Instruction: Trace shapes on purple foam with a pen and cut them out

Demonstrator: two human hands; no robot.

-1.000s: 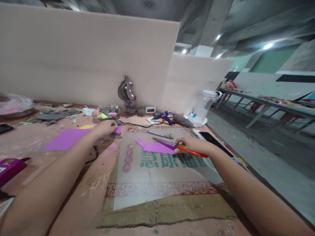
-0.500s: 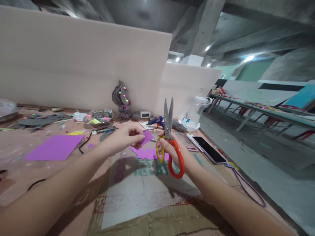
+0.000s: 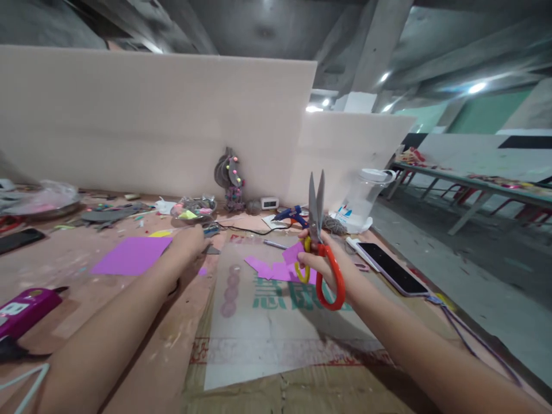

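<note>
**Operator:** State the condition of each hand.

**Instructor:** The right hand [image 3: 328, 261] is closed around the scissors [image 3: 316, 227], which stand points up with blades slightly parted. A small purple piece [image 3: 293, 253] sits at the same hand's fingers, beside the yellow loop. The left hand [image 3: 194, 241] reaches over the table, near a grey scrap [image 3: 213, 250]; its grip cannot be determined.

**Operator:** Which step is in hand?

**Instructor:** Judged from the layout, a pause between cuts, with the left hand attending to something aside. A further cut would call for the left hand to take the small piece, freeing the blades.

**Operator:** What lies farther out?

**Instructor:** Purple offcuts [image 3: 280, 272] lie on the pale sheet [image 3: 237, 368], behind and beside the right hand. A larger purple sheet [image 3: 131, 256] lies beyond the left forearm.

**Operator:** List the visibility limits.

**Instructor:** The left fingertips are hidden. The right hand covers part of the offcuts. Whether the small piece is pinched or merely rests there is unclear. A magenta device [image 3: 32, 310] is cut off at the left edge.
</note>
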